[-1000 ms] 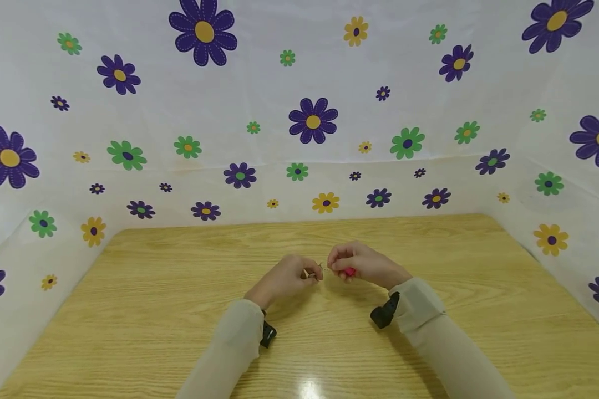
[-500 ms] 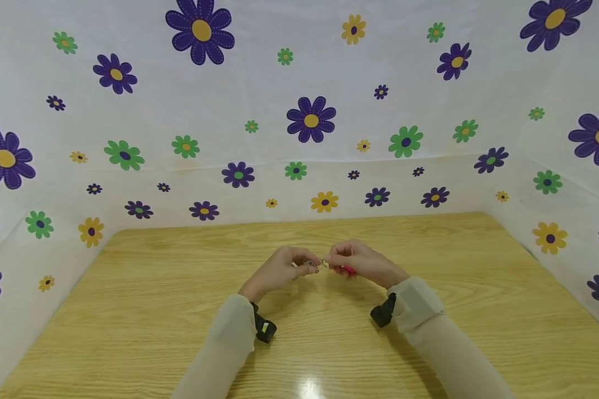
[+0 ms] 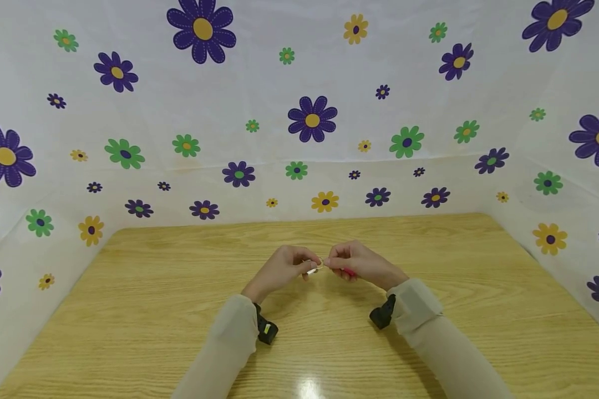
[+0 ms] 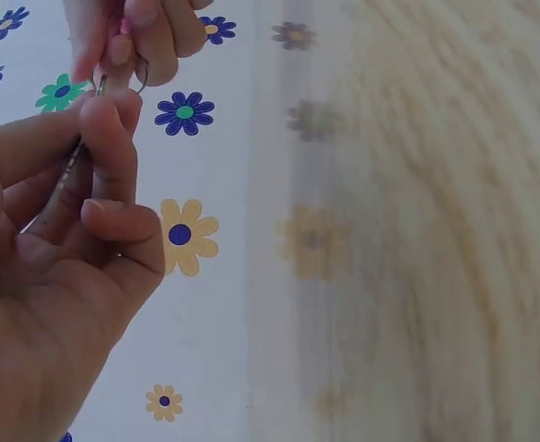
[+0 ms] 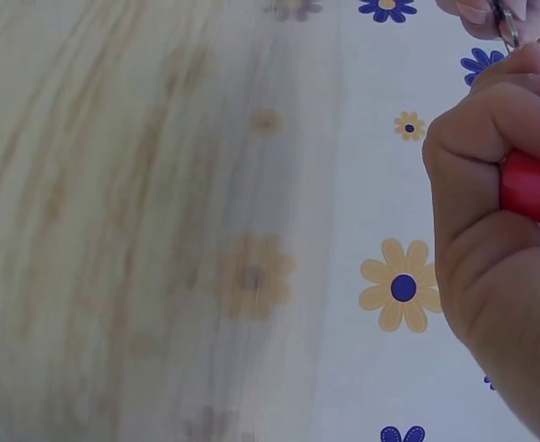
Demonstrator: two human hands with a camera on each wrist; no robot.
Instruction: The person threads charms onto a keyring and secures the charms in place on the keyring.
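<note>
My left hand [image 3: 282, 271] pinches a small silver key [image 3: 311, 271] between thumb and fingers. In the left wrist view its thin, notched blade [image 4: 64, 180] runs back under the fingers. Right beside it, the fingertips of my right hand [image 3: 363, 262] pinch a thin metal key ring [image 3: 321, 264], part of which loops out past them in the left wrist view. A smooth red fob [image 5: 531, 188] is tucked in the curled fingers of the right hand. Both hands' fingertips meet closely at the ring, hiding where key and ring join.
The hands are above a wooden table [image 3: 179, 310]. A white cloth with printed flowers [image 3: 259, 72] stands as a wall at the back and both sides. Black wrist cameras [image 3: 381, 313] sit below each cuff.
My left hand has moved slightly up and left, its grip on the key shifting. The key's shiny face and the ring show more plainly now. My right hand stays nearly in place.
</note>
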